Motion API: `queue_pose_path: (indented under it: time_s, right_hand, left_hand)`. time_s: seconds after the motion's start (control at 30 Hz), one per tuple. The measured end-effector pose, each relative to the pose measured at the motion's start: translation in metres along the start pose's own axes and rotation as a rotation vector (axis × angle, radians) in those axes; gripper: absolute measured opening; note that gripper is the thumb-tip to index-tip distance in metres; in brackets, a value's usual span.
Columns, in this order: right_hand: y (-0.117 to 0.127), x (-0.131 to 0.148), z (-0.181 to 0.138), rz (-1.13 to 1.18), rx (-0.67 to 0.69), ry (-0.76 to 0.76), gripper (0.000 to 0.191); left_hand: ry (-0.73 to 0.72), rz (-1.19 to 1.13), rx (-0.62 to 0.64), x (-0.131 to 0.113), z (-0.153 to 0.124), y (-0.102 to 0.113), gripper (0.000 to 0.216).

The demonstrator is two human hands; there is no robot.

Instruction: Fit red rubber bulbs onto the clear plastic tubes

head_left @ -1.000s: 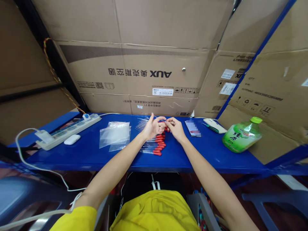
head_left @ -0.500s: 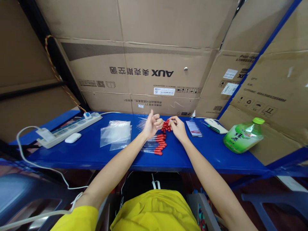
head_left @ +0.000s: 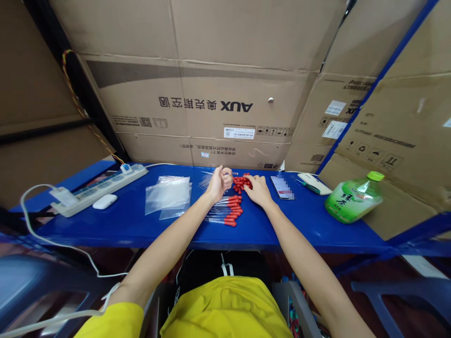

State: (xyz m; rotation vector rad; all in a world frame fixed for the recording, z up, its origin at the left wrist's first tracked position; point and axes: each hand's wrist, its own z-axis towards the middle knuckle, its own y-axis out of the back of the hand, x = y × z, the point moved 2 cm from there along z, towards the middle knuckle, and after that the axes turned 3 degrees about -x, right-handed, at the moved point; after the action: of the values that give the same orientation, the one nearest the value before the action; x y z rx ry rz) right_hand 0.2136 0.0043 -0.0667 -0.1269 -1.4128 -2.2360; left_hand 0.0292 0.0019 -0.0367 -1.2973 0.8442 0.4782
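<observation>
On the blue table [head_left: 282,225], a row of clear tubes with red caps [head_left: 229,212] lies just in front of my hands. My left hand [head_left: 219,182] is lifted above them, its fingers curled in a pinch on a thin clear tube. My right hand [head_left: 256,188] rests lower, fingers reaching into a small heap of loose red caps [head_left: 241,181] at the table's back. A loose bunch of bare clear tubes [head_left: 206,180] lies left of my left hand.
Clear plastic bags [head_left: 168,196] lie left of the tubes. Farther left are a white power strip [head_left: 98,188] and a white earbud case [head_left: 103,202]. A phone [head_left: 282,187], a white tool [head_left: 313,183] and a green bottle [head_left: 352,197] lie right. Cardboard boxes [head_left: 211,103] wall the back.
My hands have drawn apart. The right hand dropped from the left hand to the heap of red caps; the left hand closed tighter and stayed raised.
</observation>
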Motion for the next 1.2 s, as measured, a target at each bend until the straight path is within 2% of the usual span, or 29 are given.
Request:
queue_pose_path:
  time_s: [0.23, 0.43, 0.53, 0.63, 0.7, 0.9, 1.2]
  right_hand:
    - [0.003, -0.006, 0.003, 0.151, -0.072, -0.057, 0.024]
    - [0.011, -0.007, 0.005, 0.268, -0.271, -0.12, 0.013]
    - [0.016, -0.003, 0.006, 0.421, -0.352, -0.115, 0.011]
    - [0.019, 0.006, 0.006, 0.636, -0.323, -0.062, 0.022]
    - [0.019, 0.013, 0.005, 0.693, -0.264, -0.018, 0.028]
    - [0.016, 0.024, 0.001, 0.722, -0.192, 0.033, 0.027]
    - [0.016, 0.026, 0.001, 0.761, -0.156, 0.051, 0.023]
  left_hand:
    - [-0.007, 0.017, 0.026, 0.001, 0.001, 0.0, 0.045]
    - [-0.036, 0.012, 0.073, 0.001, -0.002, -0.005, 0.048]
    - [-0.03, -0.031, 0.089, 0.0, -0.003, -0.006, 0.046]
    - [-0.023, -0.057, 0.116, 0.001, -0.002, -0.005, 0.042]
    - [-0.015, -0.061, 0.115, 0.002, -0.001, -0.004, 0.038]
    - [-0.006, -0.072, 0.111, 0.004, -0.002, -0.004, 0.028]
    - [0.011, -0.042, 0.198, 0.004, -0.005, -0.008, 0.03]
